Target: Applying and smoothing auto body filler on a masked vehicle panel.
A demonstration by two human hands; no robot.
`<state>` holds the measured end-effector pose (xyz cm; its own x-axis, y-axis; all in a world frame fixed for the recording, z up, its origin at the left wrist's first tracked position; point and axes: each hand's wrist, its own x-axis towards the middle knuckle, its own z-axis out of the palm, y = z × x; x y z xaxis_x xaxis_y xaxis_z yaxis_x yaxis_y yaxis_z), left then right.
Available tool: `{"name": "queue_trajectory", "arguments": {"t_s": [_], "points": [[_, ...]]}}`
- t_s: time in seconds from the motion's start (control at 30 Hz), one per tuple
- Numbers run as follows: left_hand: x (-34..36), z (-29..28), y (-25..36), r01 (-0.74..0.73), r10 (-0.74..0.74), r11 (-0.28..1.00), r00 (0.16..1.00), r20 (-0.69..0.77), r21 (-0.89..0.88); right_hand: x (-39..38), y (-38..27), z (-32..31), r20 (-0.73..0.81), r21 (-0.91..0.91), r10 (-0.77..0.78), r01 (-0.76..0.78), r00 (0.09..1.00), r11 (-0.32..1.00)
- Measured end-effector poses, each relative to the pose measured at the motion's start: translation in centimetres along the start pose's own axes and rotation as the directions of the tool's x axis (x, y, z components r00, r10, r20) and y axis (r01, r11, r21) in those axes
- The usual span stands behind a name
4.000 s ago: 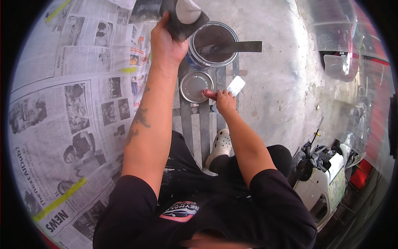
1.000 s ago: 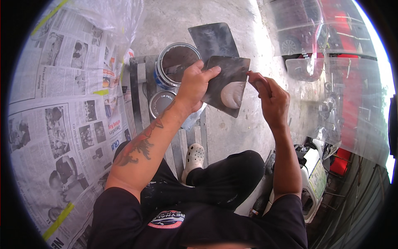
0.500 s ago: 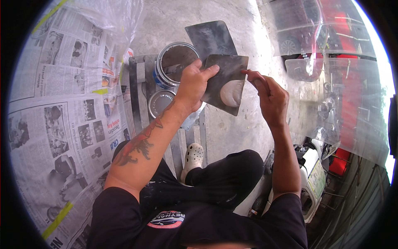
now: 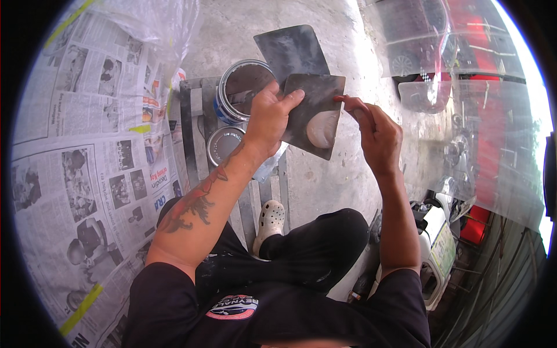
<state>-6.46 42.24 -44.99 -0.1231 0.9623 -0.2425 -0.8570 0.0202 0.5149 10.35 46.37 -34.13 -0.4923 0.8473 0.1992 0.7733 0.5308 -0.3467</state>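
My left hand (image 4: 271, 119) is closed on a dark, thin rectangular plate (image 4: 304, 93), thumb on top, tilted over the floor. A rounded dollop of beige putty (image 4: 322, 129) sits near its lower right edge. My right hand (image 4: 377, 130) is closed at the plate's right edge, fingers pinched together. A small red bit (image 4: 339, 98) shows at those fingertips, over the plate; what the fingers hold is mostly hidden. Behind the plate is a second dark sheet (image 4: 293, 49) with whitish smears, partly covered. An open can (image 4: 248, 87) of dark grey contents stands left of my left hand.
The can and a round metal lid (image 4: 225, 145) rest on a slatted grey stand (image 4: 191, 122). Taped newspaper (image 4: 87, 174) covers a surface at left. Clear plastic sheeting (image 4: 499, 139) hangs at right. Below it stands a white motorbike-like machine (image 4: 435, 243).
The plate and both hands have shifted slightly left. More of the red bit shows at my right fingertips, now over the plate. The putty dollop looks much the same.
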Motion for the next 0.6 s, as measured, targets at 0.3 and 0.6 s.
{"name": "queue_trajectory", "arguments": {"t_s": [0.3,0.6], "points": [[0.0,-0.1,0.2,-0.021,0.021,1.0,1.0,-0.012,-0.013,0.0,0.4,0.6,-0.043,-0.011,-0.009,0.008,0.999,1.0],[-0.1,0.0,0.3,-0.004,0.003,0.999,1.0,-0.018,-0.035,0.0,1.2,1.2,-0.072,0.003,-0.048,0.048,0.996,0.999]]}}
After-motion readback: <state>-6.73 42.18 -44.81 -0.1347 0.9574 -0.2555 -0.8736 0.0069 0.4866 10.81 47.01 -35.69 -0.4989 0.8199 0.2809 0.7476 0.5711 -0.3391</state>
